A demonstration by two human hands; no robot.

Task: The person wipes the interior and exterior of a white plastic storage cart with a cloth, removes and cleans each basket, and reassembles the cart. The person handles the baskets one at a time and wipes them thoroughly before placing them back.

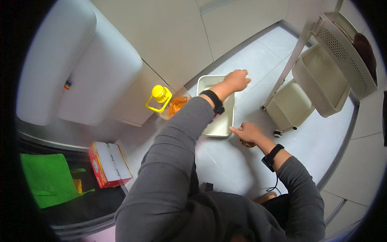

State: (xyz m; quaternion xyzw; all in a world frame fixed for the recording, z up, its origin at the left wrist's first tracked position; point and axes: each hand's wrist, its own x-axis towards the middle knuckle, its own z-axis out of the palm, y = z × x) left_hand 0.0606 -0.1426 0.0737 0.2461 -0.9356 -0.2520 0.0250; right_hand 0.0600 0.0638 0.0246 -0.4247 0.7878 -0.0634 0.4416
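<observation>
A cream rectangular plastic tray or basket (222,125) stands on the pale tiled floor in front of me. My left hand (238,80) reaches across its far part, fingers partly curled at the right rim; its palm side is hidden. Lower right, my right hand (248,133) has its thumb against the near right corner of the tray. The fingers curl below, and a brownish patch shows under them, too unclear to name. Left of the tray, partly behind my left forearm, is a clear plastic bottle (179,106) of amber liquid with a yellow cap and handle (159,96).
At right stands a cream tiered rolling cart (328,80) with perforated baskets and casters. A large white rounded object (99,63) fills the upper left. Lower left are a red and white carton (110,165) and a green fabric bag (45,178) on a dark surface.
</observation>
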